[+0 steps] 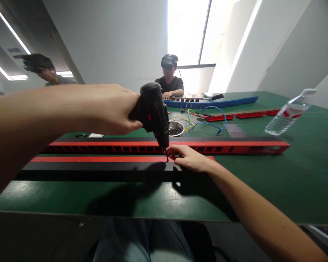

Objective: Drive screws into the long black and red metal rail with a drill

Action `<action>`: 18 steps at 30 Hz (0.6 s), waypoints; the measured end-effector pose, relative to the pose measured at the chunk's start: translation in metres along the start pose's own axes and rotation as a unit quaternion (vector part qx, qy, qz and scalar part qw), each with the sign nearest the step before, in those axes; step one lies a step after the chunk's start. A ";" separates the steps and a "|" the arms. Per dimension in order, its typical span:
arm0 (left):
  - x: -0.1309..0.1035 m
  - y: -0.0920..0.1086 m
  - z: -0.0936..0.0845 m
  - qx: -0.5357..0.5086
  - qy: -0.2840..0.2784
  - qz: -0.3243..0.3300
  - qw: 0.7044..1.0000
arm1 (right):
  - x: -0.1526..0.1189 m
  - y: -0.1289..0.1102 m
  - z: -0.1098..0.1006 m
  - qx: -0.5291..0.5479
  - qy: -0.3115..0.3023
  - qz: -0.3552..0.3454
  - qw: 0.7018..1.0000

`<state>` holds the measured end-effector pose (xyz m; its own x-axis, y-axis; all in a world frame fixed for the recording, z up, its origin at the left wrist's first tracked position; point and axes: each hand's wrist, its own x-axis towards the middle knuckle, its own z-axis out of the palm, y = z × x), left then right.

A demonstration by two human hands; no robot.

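Note:
A black cordless power screwdriver is gripped by its handle in my left hand, which reaches in from the left. Its bit points down and its tip meets the near red-and-black long bar close to that bar's right end. Right beside the bit, my right hand rests on the bar with curled fingers. Whatever lies between those fingertips is too small to make out. Just behind, a second long bar, red with a row of dark openings, lies parallel.
Behind the bars stands a metal bowl of small dark screws. Coloured wires, red strips and a long blue part lie farther back. A plastic bottle stands right. One person sits opposite, another at far left.

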<state>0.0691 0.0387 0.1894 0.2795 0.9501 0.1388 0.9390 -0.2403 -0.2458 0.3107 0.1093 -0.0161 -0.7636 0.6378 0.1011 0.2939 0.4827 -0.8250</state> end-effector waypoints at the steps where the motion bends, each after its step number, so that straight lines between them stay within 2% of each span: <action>1: 0.000 0.009 0.003 0.035 0.008 0.018 0.999 | -0.002 -0.001 0.000 -0.028 -0.015 -0.008 0.999; 4: -0.005 0.029 0.014 0.128 0.084 0.004 0.988 | -0.007 -0.003 0.004 -0.153 -0.019 -0.017 0.988; 7: -0.011 0.035 0.022 0.155 0.134 -0.022 0.978 | -0.006 -0.003 0.009 -0.242 -0.011 -0.017 0.970; 11: -0.016 0.034 0.026 0.149 0.160 -0.029 0.975 | -0.004 -0.002 0.011 -0.258 -0.017 -0.023 0.966; 18: -0.018 0.042 0.022 0.101 0.175 -0.022 0.979 | -0.002 -0.002 0.009 -0.262 -0.021 -0.046 0.964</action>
<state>0.0992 0.0157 0.1553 0.3241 0.8243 0.4643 0.9026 -0.1225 -0.4126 0.3066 0.1014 -0.0201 -0.8196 0.5580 0.1298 0.4653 0.7805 -0.4176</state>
